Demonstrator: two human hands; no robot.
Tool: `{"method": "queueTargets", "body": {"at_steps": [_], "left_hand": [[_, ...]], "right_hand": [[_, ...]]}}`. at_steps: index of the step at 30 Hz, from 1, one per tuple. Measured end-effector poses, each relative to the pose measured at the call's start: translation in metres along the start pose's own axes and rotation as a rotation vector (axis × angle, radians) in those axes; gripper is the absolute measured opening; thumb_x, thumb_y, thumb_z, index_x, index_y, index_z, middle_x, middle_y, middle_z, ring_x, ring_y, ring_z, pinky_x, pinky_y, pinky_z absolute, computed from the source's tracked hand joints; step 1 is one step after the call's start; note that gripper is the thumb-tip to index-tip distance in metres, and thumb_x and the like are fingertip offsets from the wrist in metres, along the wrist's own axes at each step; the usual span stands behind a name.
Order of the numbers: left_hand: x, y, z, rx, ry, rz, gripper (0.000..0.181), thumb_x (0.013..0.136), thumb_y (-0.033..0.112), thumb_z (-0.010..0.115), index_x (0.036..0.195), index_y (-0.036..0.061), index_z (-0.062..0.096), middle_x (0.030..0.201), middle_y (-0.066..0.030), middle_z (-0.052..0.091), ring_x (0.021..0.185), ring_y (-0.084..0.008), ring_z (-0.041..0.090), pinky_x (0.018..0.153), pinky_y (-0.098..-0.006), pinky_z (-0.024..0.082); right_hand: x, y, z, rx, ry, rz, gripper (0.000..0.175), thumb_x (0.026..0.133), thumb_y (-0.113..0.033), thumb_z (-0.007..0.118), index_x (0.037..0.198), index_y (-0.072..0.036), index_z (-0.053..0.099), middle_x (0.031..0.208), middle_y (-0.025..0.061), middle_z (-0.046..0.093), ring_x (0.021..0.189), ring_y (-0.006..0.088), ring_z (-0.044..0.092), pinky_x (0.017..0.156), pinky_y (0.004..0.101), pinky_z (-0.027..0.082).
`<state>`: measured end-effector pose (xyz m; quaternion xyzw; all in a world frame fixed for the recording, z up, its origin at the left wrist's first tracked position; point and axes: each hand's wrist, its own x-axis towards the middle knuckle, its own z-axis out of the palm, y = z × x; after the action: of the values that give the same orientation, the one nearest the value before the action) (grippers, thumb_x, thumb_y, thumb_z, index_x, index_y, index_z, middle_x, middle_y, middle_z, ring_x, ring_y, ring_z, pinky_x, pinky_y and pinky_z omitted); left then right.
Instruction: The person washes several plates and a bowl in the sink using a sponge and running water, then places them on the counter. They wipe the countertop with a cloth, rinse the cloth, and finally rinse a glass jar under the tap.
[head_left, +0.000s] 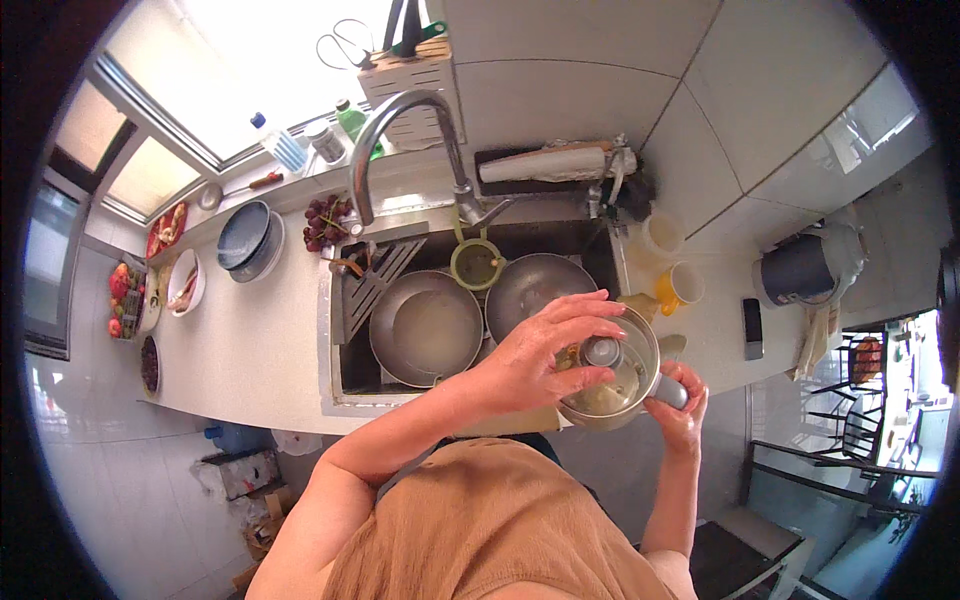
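Observation:
Over the sink's right front corner, my right hand grips the grey handle of a small saucepan. A clear glass lid lies at the pan's mouth. The thumb and fingers of my left hand are around the lid's grey knob. Both hands look wet. What is in the pan cannot be made out through the glass. Before me in the sink are a wok holding cloudy water, a second dark pan partly behind my left hand, and a green strainer.
A curved faucet arches over the sink. A slotted rack crosses its left side. Grapes and stacked bowls stand left. On the right are a yellow cup, a phone and a dark appliance. A knife block stands behind.

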<state>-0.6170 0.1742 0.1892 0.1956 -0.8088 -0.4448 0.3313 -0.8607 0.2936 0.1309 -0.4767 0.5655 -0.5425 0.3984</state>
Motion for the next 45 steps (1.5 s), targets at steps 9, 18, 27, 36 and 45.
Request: {"method": "queueTargets", "body": {"at_steps": [9, 18, 27, 36, 45], "left_hand": [[-0.057, -0.021, -0.079, 0.101, 0.108, 0.163, 0.043, 0.074, 0.017, 0.080, 0.108, 0.0027, 0.058, 0.117, -0.0142, 0.064, 0.119, -0.0330, 0.057, 0.104, -0.0451, 0.044], [-0.108, -0.035, -0.148, 0.362, 0.042, 0.233, 0.045, 0.073, 0.030, 0.081, 0.100, 0.0032, 0.057, 0.103, -0.0133, 0.058, 0.098, -0.0334, 0.054, 0.086, -0.0413, 0.047], [-0.135, -0.046, -0.177, -0.017, 0.420, -0.005, 0.037, 0.080, 0.026, 0.078, 0.093, -0.0001, 0.057, 0.088, -0.0070, 0.057, 0.082, -0.0199, 0.056, 0.075, -0.0322, 0.047], [-0.242, -0.106, -0.149, -0.874, 0.885, -0.580, 0.036, 0.096, 0.029, 0.057, 0.110, -0.0035, 0.060, 0.097, -0.0139, 0.066, 0.084, -0.0246, 0.067, 0.082, -0.0454, 0.058], [-0.260, -0.111, -0.117, -0.781, 1.029, -0.705, 0.028, 0.095, 0.026, 0.060, 0.108, 0.0017, 0.061, 0.094, -0.0097, 0.065, 0.085, -0.0212, 0.065, 0.085, -0.0447, 0.055]], "right_hand": [[-0.005, -0.007, 0.114, 0.054, -0.011, 0.062, 0.028, 0.065, -0.004, 0.076, 0.065, -0.008, 0.048, 0.074, -0.0014, 0.054, 0.069, 0.0078, 0.048, 0.062, 0.0241, 0.037], [-0.013, -0.025, 0.184, -0.150, -0.071, -0.019, 0.032, 0.067, -0.002, 0.077, 0.065, -0.008, 0.046, 0.068, -0.0031, 0.048, 0.065, 0.0075, 0.043, 0.060, 0.0243, 0.035], [-0.001, 0.004, 0.178, -0.113, -0.064, -0.115, 0.037, 0.063, -0.015, 0.088, 0.067, -0.006, 0.053, 0.067, -0.0006, 0.050, 0.066, 0.0133, 0.045, 0.061, 0.0279, 0.037], [0.032, 0.005, 0.132, 0.150, 0.104, -0.163, 0.048, 0.064, -0.035, 0.091, 0.069, -0.006, 0.054, 0.072, 0.0002, 0.054, 0.070, 0.0143, 0.049, 0.066, 0.0300, 0.039], [0.046, 0.024, 0.128, 0.143, 0.016, -0.153, 0.039, 0.064, -0.027, 0.091, 0.073, -0.005, 0.061, 0.075, 0.0019, 0.062, 0.073, 0.0158, 0.054, 0.070, 0.0313, 0.043]]}}
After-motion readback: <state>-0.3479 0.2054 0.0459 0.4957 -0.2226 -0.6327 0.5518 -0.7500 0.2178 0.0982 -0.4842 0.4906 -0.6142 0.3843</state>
